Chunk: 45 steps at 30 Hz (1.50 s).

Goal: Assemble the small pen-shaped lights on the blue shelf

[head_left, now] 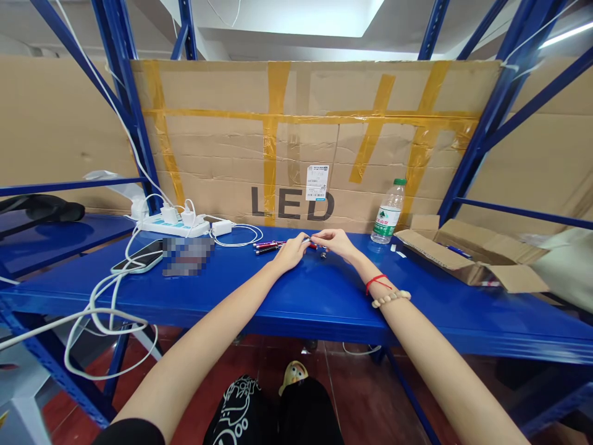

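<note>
Over the middle of the blue shelf, my left hand (293,252) is closed with its fingertips around a slim, pen-like piece (306,240). My right hand (337,241), wearing a red string and a beaded bracelet at the wrist, pinches close to the right end of that piece. Whether the right fingers hold the same piece or a separate small part is too small to tell. Several pens (267,245), pink and dark, lie just left of my left hand. Below my right fingers a small dark metallic part (323,254) rests on the shelf, with something red partly hidden behind the fingers.
An open cardboard box (463,256) with a blue pen (458,251) stands at right, near a plastic bottle (389,213). At left are a power strip (173,225), a phone (139,256) and looped white cables (99,309). A large cardboard sheet (222,154) closes the back.
</note>
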Tool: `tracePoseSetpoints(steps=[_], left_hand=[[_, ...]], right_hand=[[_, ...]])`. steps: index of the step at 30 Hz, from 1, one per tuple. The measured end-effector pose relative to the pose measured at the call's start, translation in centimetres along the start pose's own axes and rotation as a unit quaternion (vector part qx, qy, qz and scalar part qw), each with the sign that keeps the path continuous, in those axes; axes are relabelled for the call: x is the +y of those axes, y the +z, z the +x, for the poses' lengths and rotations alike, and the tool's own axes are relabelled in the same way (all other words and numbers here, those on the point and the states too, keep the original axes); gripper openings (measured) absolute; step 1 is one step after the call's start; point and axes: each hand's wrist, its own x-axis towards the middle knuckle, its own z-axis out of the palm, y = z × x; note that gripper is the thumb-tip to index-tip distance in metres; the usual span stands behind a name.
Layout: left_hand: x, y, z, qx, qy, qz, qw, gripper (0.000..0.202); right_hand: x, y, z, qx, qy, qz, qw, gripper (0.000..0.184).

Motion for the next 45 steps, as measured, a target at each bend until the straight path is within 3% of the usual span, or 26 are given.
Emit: tracePoseSetpoints(steps=[27, 45], left_hand=[[0.4, -0.3, -0.2, 0.004, 0.03, -0.01, 0.999, 0.028], [1.1, -0.7, -0.9, -0.03, 0.042, 0.031, 0.998, 0.024]], right_hand=[[-0.2, -0.2, -0.2, 0.002, -0.013, 0.004, 1.0, 0.046], [-0.4, -0.3, -0.6, -0.042, -0.008, -0.024, 0.999, 0.041]])
